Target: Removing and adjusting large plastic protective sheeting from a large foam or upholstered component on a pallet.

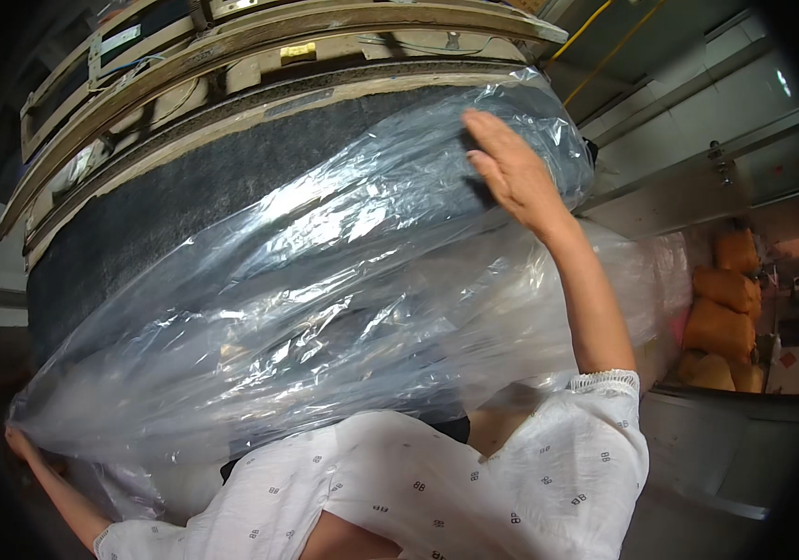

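Note:
A big piece of furniture covered in dark grey fabric (pixel 185 205) fills the view, and a clear plastic sheet (pixel 325 280) is draped over most of it. My right hand (pixel 511 173) is raised with the palm flat and the fingers stretched out, pressing the plastic against the fabric near its upper right end. My left hand (pixel 17 441) is low at the left, its fingers closed on the stretched corner of the plastic sheet. My white patterned sleeves (pixel 511 476) cover the lower middle of the view.
The furniture's bare wooden frame (pixel 259 47) runs along the top. Several orange-brown sacks (pixel 721 317) are piled at the right, beside a pale wall (pixel 698 121) with yellow cables above. A grey bin or counter edge (pixel 726 439) is at the lower right.

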The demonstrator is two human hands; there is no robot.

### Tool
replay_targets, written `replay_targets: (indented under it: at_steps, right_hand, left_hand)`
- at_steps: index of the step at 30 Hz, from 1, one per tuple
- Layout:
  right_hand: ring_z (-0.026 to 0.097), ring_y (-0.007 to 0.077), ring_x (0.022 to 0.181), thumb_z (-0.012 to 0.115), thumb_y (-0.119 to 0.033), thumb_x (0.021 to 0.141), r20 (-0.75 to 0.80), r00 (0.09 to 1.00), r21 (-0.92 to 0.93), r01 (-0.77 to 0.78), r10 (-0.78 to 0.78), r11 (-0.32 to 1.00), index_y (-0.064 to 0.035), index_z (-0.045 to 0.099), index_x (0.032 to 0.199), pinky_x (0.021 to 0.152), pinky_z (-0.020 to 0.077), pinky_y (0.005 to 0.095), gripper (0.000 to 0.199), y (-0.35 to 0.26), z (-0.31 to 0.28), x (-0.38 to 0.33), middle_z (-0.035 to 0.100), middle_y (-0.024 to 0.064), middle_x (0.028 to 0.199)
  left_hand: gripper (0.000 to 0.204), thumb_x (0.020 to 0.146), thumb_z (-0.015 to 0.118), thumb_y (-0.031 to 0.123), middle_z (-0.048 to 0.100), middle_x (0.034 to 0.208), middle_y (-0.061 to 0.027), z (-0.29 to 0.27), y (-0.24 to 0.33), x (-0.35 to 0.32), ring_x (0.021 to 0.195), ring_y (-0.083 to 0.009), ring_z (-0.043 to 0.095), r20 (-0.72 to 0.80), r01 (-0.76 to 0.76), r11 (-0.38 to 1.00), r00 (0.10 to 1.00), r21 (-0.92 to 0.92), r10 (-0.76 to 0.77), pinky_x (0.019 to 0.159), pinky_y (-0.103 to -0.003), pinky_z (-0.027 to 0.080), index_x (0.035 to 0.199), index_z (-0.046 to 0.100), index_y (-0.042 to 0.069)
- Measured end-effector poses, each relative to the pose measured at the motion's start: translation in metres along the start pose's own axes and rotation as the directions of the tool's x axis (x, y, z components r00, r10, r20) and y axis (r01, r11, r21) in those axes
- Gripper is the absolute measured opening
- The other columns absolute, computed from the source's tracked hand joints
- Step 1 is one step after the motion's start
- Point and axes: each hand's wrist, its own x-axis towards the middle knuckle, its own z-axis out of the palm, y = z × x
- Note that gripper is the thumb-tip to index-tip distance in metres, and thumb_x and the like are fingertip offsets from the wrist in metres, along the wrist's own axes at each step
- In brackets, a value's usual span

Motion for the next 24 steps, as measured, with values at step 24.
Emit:
replay_targets:
  at_steps: [24]
  right_hand:
    - [0.05,0.0117,0.081,0.056,-0.026,0.085,-0.171,0.962,0.59,-0.071,0.211,0.804,-0.0069,0.058,0.097,0.077,0.0406,0.0257,0.023,0.065,-0.028,0.102,0.055,-0.0002,0.093]
  left_hand:
    - [0.037,0.092,0.046,0.032,0.049,0.12,-0.0046,-0.013,-0.015,-0.089,0.1,-0.0123,0.048,0.235,0.208,0.573,0.972,-0.793,-0.028,0.082,-0.029,0.043,0.121,0.05,0.008]
